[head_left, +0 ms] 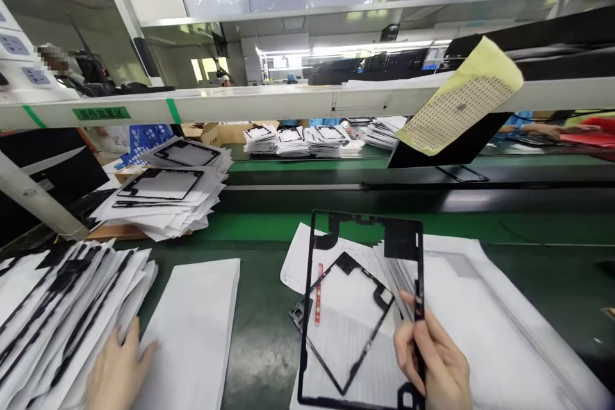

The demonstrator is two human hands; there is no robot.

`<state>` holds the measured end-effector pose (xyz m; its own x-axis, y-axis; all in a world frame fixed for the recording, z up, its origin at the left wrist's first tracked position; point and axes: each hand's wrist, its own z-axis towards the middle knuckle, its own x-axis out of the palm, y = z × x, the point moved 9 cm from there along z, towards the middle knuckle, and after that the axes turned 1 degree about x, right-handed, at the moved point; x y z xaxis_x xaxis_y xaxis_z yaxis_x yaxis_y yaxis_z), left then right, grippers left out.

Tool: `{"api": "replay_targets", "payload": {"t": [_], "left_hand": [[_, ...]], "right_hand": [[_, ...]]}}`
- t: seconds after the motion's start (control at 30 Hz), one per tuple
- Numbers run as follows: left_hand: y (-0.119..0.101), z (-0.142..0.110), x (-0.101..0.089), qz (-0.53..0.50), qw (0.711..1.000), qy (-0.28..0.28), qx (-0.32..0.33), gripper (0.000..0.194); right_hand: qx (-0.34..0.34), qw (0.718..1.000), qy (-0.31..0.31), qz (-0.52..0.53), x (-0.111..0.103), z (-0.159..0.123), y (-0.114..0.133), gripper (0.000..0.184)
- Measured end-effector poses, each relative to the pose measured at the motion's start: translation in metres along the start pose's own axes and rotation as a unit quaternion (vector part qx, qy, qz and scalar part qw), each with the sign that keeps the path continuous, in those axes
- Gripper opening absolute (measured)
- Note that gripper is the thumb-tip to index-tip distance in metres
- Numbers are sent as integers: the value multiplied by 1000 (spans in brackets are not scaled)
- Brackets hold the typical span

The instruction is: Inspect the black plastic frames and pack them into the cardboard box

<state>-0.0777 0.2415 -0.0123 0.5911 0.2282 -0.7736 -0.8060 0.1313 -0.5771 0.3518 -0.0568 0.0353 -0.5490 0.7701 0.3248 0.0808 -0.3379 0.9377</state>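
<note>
Frame (401, 238) pinched at right edge by right hand (439, 355), long axis near-upright; left hand (118, 368) spread, lower left.

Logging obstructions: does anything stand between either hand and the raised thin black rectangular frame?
Nothing visible separates the right hand from the raised frame it grips. Between the left hand and frame lies a flat pile of white, paper-like sheets on the dark green bench.
</note>
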Motion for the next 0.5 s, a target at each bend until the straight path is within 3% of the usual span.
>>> {"api": "replay_targets", "payload": {"t": [0.07,0.13,0.23,0.3,0.37,0.5], "left_hand": [[-56,-10,-11,-70,996,-7,54,69],[-124,-27,-17,-257,962,47,82,65],[-240,-67,-20,-520,811,206,172,67],[-287,-92,-20,-596,732,268,192,56],[-304,-107,-23,-626,704,257,216,41],[-287,-120,-38,-593,740,112,296,35]], "right_hand": [[-9,1000,17,15,4,-5,0,31],[-30,999,39,19,12,-9,1,28],[-80,996,39,-2,23,-16,4,24],[-139,989,41,-37,28,-20,11,23],[-194,976,44,-91,31,-21,16,19],[-261,939,115,-192,40,-16,14,16]]}}
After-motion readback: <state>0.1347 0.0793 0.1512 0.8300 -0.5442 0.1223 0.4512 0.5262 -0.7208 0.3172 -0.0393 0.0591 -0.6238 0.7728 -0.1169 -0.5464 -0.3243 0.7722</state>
